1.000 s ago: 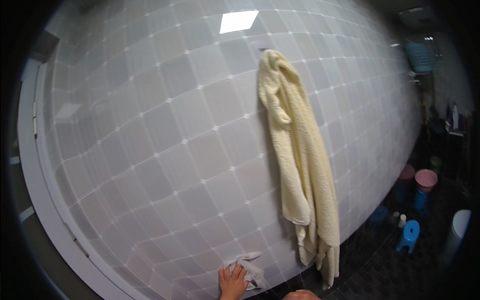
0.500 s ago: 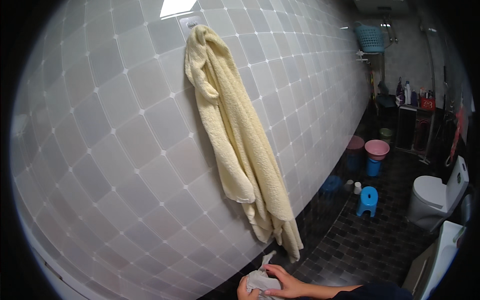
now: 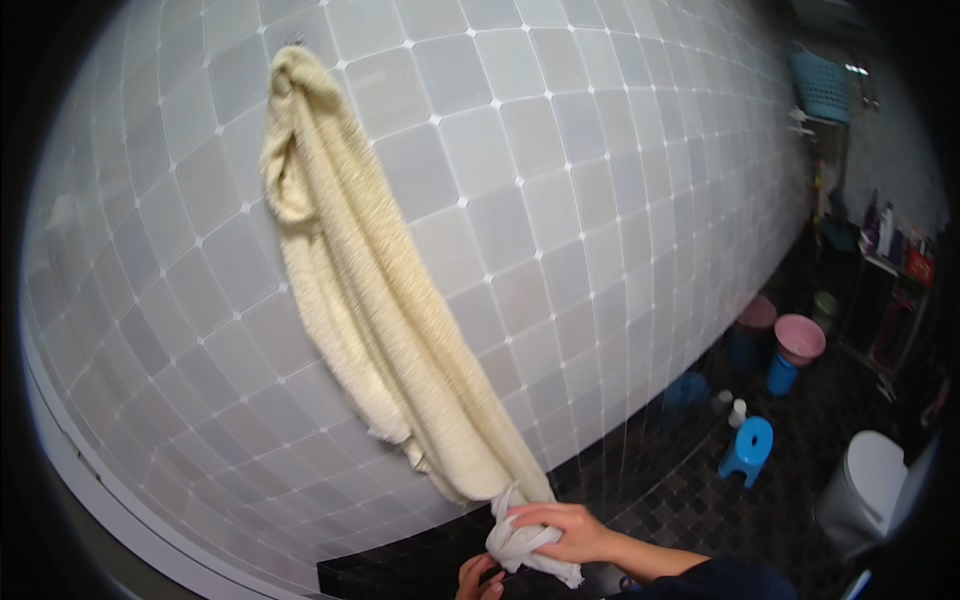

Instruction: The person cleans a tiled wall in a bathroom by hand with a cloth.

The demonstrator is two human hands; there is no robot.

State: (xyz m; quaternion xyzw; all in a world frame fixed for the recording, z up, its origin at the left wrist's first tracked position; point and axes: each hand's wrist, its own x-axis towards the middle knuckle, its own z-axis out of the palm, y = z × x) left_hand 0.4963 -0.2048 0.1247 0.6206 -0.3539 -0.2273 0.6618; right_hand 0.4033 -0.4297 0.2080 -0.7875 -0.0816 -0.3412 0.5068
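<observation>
Cloth point(image 3: 530, 555) – thin, soft, pale grey-white, bunched into a rough knot with loose folds and a ragged tail on the near right. It sits at the near middle, by the foot of the towel point(image 3: 385, 290); they overlap in view, contact unclear. Right hand point(image 3: 572, 530) grasping the cloth, fingers laid across its top, dark sleeve behind. Left hand point(image 3: 470, 582) at the near edge, just beside the cloth, fingers part curled; cannot tell whether they grip it. Towel is thick, nubbly, cream-yellow, draped long and slanting from a small metal hook point(image 3: 296, 40).

A second ago the cloth was spread on the wall under one hand; half a second ago both hands held it clear of the wall. Now it is balled more tightly – right hand on top, left hand lower and to its left. Towel now shows farther left in view.

Wall point(image 3: 540, 310): glossy grey tiles, pale joints, small white diamonds at the corners, shiny black band point(image 3: 400, 572) along the base. Floor point(image 3: 690, 515) of small dark tiles. Right side: blue plastic stool point(image 3: 735, 462), white toilet point(image 3: 872, 480). Farther off: round pink basin point(image 3: 800, 338) over a blue bucket point(image 3: 781, 377), bottles point(image 3: 886, 230) on a rack, pale blue slotted basket point(image 3: 820, 88) high up.
</observation>
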